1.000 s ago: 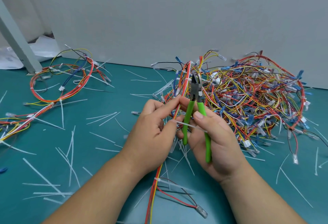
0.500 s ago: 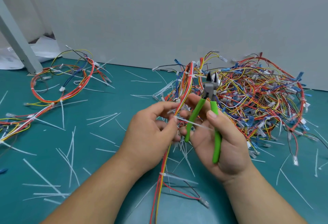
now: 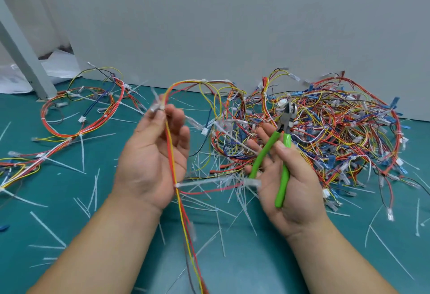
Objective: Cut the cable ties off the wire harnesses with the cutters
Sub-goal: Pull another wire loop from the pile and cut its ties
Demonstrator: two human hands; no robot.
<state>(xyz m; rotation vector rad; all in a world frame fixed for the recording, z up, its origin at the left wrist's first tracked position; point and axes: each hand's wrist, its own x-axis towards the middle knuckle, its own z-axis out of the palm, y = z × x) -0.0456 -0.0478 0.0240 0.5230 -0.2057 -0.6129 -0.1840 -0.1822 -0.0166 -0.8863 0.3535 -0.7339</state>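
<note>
My left hand (image 3: pixel 153 156), palm up, pinches a red, orange and yellow wire harness (image 3: pixel 173 165) near a white cable tie at its fingertips. The harness runs down across the palm and arcs up toward the pile. Another white cable tie (image 3: pixel 200 183) sticks out sideways from the harness below the palm, its tail reaching my right hand. My right hand (image 3: pixel 286 177), palm up, holds the green-handled cutters (image 3: pixel 280 154) under its thumb, jaws pointing up and away over the pile. A big tangle of wire harnesses (image 3: pixel 325 135) lies behind my right hand.
Harnesses (image 3: pixel 76 116) lie in loops on the green mat at the left. Cut white tie tails (image 3: pixel 48 228) are scattered over the mat (image 3: pixel 256 265). A grey wall panel (image 3: pixel 209 26) stands behind, a grey post (image 3: pixel 21 54) and white plastic sheet at the far left.
My hands have moved apart. The left hand lifted the harness up and to the left, turning palm up. The right hand drew the cutters away to the right, clear of the harness.
</note>
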